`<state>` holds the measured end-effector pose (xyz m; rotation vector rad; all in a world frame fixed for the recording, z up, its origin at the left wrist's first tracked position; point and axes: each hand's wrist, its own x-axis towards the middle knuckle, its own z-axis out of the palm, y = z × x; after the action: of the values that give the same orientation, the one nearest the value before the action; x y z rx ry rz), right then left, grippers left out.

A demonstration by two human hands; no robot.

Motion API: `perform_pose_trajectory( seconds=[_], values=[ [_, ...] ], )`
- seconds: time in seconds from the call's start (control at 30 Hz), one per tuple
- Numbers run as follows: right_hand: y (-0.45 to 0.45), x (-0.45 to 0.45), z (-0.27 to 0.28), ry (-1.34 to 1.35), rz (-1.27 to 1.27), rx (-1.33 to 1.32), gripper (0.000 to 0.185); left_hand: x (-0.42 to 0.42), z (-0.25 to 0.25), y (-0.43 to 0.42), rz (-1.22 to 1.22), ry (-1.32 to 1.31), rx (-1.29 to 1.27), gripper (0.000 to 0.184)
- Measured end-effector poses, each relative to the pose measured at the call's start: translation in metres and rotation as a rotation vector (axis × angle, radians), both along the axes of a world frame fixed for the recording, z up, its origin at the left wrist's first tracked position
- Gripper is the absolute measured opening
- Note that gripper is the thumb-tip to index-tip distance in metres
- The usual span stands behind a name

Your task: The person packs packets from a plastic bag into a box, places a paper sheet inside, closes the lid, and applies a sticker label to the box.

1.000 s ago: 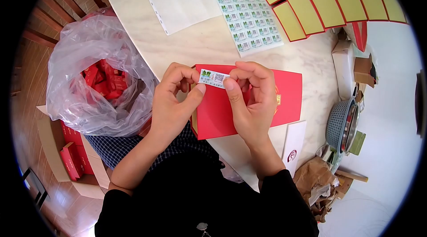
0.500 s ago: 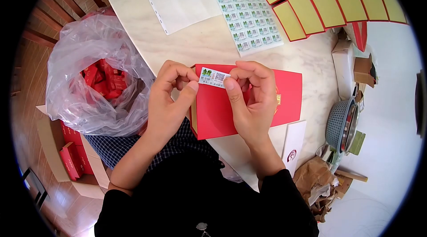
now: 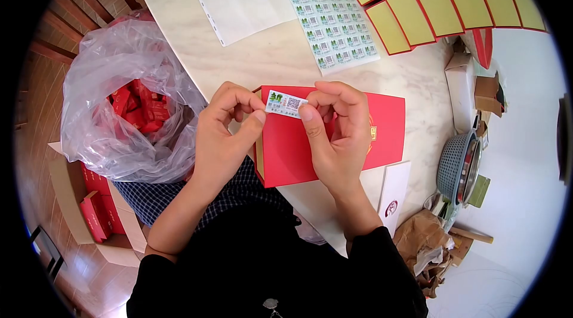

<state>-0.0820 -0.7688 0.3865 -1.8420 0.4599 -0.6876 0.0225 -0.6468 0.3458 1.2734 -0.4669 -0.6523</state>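
Between both hands I hold a small white sticker with green print and a QR code. My left hand pinches its left end between thumb and forefinger. Its right end is pinched by my right hand in the same way. Directly beneath lies a red box with a gold emblem, partly covered by my right hand. Farther up the table is a sheet of matching stickers, set in rows.
A clear plastic bag of red packets stands at left, above a cardboard carton. Several yellow-faced red boxes fill the far right. A white card lies near the right edge, beside a grey basket and crumpled brown paper.
Both hands and the sticker have shifted very slightly to the left. The grip on the sticker is the same.
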Motion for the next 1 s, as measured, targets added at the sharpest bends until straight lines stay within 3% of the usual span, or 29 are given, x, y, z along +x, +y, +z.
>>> perform_pose_trajectory(
  seconds=[0.83,0.93,1.0],
  values=[
    [-0.0005,0.0000,0.0006,0.005,0.019,-0.013,0.033,0.0028,0.0018,0.0021,-0.013,-0.120,0.069,0.005],
    [0.0005,-0.0012,-0.0010,-0.015,0.013,-0.078,0.032,0.0013,0.0009,0.0001,0.024,-0.081,0.039,0.008],
    [0.0006,-0.0022,0.0023,-0.013,0.020,-0.187,0.031,-0.0007,0.0010,-0.0016,0.001,0.102,-0.029,0.006]
  ],
)
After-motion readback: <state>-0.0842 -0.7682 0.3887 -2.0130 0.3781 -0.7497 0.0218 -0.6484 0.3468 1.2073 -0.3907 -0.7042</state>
